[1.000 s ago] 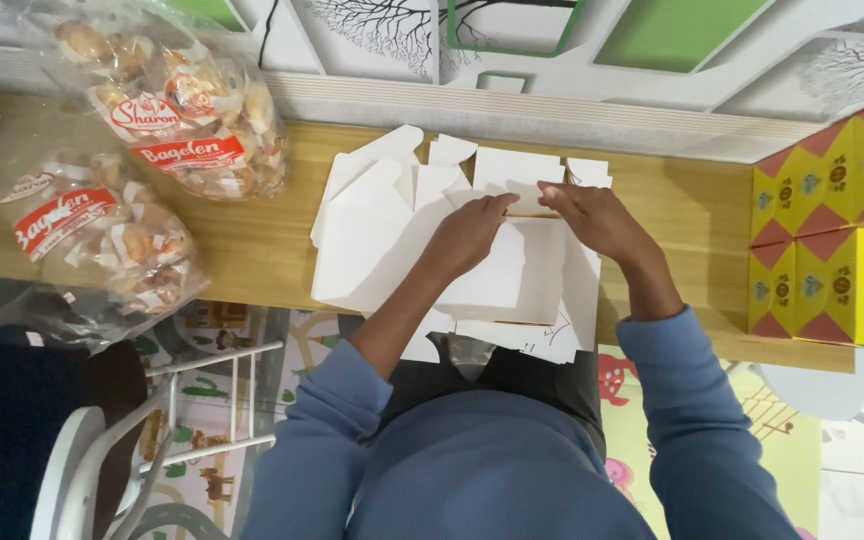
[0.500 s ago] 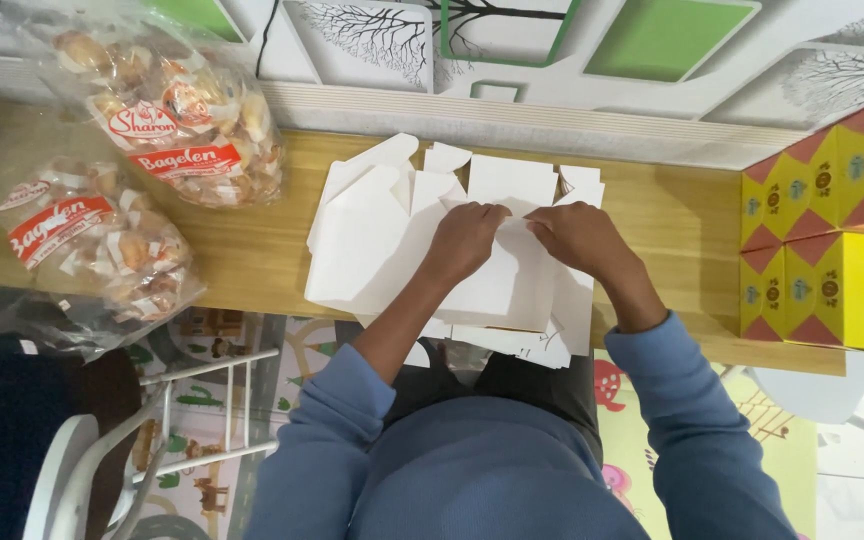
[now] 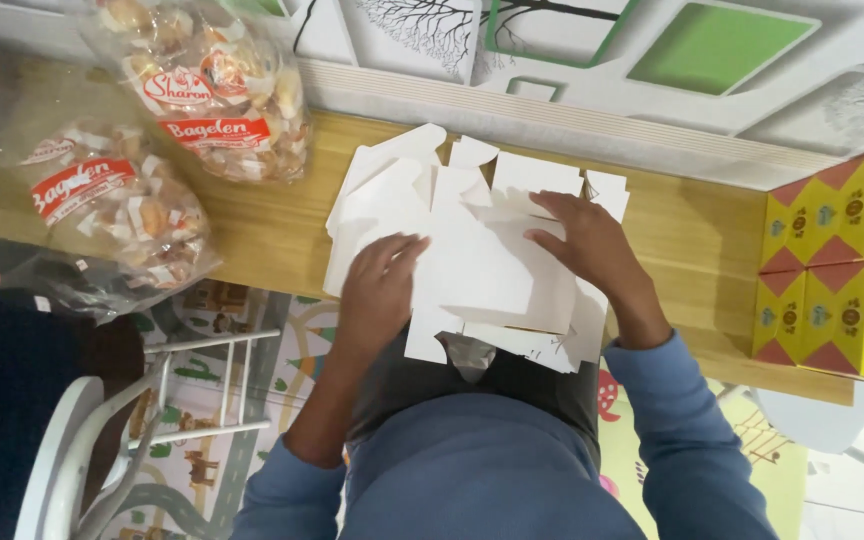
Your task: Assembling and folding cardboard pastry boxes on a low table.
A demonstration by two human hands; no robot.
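Both hands have drawn apart since the earlier frames, when they met close together over the middle of the white cardboard; the left has slid down toward the near-left part of the sheets, the right stays near the far side.

At the far left, two clear bags of baked snacks (image 3: 202,85) lie on the wooden table (image 3: 272,230), one nearer the wall, the other (image 3: 117,215) closer to the table's near edge. Below them, off the table, stands a white chair (image 3: 102,440) on a patterned play mat (image 3: 252,350).

Next comes the stack of flat white box blanks (image 3: 472,260), spread in the middle of the table with its near edge overhanging toward the person's lap. The left hand (image 3: 380,285) lies palm down on the left part of the stack, fingers spread and flat, gripping nothing. The right hand (image 3: 592,245) presses on the top sheet's far right part, fingers stretched out and slightly apart, thumb along a fold; it is flat too, not closed around anything. Blue sleeves (image 3: 682,430) cover both forearms.

At the far right, yellow and orange printed boxes (image 3: 842,270) stand stacked on the table, well apart from the cardboard.
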